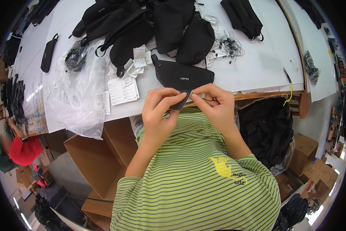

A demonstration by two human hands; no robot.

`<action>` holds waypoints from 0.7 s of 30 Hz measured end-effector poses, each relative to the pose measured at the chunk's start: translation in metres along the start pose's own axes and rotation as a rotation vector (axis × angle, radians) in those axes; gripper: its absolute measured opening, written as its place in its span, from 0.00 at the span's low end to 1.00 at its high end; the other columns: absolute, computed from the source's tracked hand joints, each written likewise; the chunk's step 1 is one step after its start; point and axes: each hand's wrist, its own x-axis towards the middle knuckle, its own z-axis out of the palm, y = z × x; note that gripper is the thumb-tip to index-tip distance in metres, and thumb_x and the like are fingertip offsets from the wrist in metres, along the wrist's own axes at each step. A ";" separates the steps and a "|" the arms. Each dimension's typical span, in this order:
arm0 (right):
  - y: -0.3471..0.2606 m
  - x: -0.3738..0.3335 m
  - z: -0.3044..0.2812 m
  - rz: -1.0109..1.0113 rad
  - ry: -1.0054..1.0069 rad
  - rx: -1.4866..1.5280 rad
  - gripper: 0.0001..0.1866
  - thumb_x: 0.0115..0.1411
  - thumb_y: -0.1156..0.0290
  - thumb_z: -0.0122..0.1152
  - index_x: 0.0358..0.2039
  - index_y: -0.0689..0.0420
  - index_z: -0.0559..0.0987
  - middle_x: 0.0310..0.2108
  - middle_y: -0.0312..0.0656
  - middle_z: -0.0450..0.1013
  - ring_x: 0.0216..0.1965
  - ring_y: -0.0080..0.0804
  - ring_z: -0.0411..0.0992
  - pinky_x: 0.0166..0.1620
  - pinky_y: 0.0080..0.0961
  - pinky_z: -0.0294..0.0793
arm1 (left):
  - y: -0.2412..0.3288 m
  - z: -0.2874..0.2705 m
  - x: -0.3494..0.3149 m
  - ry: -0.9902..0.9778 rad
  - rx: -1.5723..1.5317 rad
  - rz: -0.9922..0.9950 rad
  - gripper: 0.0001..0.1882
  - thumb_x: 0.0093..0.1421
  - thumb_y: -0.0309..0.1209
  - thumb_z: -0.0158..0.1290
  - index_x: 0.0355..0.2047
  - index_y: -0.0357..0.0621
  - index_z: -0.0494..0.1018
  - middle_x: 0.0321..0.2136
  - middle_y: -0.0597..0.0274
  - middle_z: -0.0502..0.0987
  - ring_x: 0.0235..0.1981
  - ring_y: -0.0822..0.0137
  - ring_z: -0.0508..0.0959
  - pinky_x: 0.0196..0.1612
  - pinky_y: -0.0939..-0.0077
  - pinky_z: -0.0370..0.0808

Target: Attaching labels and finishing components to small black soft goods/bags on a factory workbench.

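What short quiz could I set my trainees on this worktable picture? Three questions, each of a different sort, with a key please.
1. Multiple choice: What does the left hand pinch?
A. A pair of scissors
B. A small dark card
C. A roll of tape

2. True or false: The clear plastic bag lies to the right of the stack of white papers.

3. Fill in the colour: The person's shirt is ___ with dark stripes.

Key:
1. B
2. False; the bag lies to the left of the papers.
3. Green
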 end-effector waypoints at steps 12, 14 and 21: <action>0.012 0.002 -0.019 0.052 -0.249 0.063 0.05 0.51 0.76 0.67 0.29 0.58 0.79 0.10 0.27 0.55 0.14 0.11 0.49 0.20 0.15 0.46 | -0.015 -0.019 0.001 -0.384 -0.747 -0.493 0.06 0.59 0.27 0.55 0.34 0.37 0.78 0.29 0.64 0.74 0.27 0.76 0.73 0.29 0.84 0.68; 0.014 0.002 -0.018 0.040 -0.289 0.014 0.06 0.50 0.76 0.67 0.29 0.58 0.79 0.10 0.27 0.55 0.14 0.11 0.49 0.20 0.15 0.47 | -0.015 -0.014 -0.002 -0.428 -0.667 -0.653 0.06 0.60 0.27 0.54 0.33 0.36 0.74 0.28 0.65 0.73 0.26 0.78 0.72 0.30 0.85 0.68; 0.031 0.003 -0.012 0.077 -0.379 0.128 0.07 0.55 0.71 0.64 0.32 0.59 0.78 0.11 0.27 0.60 0.14 0.12 0.52 0.20 0.16 0.49 | -0.016 -0.009 -0.001 -0.436 -0.538 -0.478 0.05 0.61 0.27 0.52 0.32 0.37 0.70 0.27 0.66 0.70 0.25 0.79 0.70 0.29 0.85 0.67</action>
